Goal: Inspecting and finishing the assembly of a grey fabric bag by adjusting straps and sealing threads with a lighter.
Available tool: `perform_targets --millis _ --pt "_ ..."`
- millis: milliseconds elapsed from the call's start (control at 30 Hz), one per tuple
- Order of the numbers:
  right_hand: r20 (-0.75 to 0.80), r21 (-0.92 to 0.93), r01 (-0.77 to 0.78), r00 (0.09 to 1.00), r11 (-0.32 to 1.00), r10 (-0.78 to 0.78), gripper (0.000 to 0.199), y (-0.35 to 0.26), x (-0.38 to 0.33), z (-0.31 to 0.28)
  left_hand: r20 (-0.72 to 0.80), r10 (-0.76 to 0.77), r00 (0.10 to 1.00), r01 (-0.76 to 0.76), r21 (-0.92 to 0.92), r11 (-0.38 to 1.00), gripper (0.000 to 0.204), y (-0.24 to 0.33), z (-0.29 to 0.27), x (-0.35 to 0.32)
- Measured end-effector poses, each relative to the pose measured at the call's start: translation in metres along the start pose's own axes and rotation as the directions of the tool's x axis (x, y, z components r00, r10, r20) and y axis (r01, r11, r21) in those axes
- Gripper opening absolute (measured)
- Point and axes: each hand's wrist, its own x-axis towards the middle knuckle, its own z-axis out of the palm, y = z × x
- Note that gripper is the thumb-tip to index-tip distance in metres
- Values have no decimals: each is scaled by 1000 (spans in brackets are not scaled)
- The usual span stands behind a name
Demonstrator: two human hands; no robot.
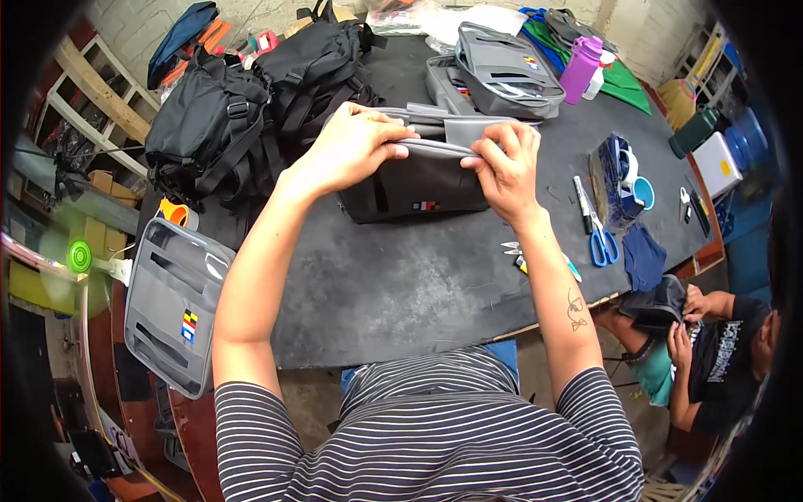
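A dark grey pouch bag with a lighter grey top edge lies on the black table in front of me. My left hand pinches its top edge at the left. My right hand grips the same edge at the right, thumb tucked under the rim. Both hands hold the bag's opening between them. A small coloured patch shows on the bag's front.
Black backpacks are piled at the back left. Grey bags and a purple bottle stand behind. Blue-handled scissors and small snips lie at right. A grey panel hangs off the left edge. Another person sits at lower right.
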Motion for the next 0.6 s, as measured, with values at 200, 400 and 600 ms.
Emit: perform_targets --millis 200,400,600 --pt "-62 -98 -142 989 985 137 21 -14 5 -10 -171 151 974 -185 -207 961 32 -13 0 2" --pt "14 -61 -105 994 993 106 25 1 0 -14 -59 98 993 -102 -71 992 40 0 -1 4" --pt "-7 62 -487 873 871 488 32 12 -52 -61 -297 3 955 -52 -158 986 45 18 -30 -13"
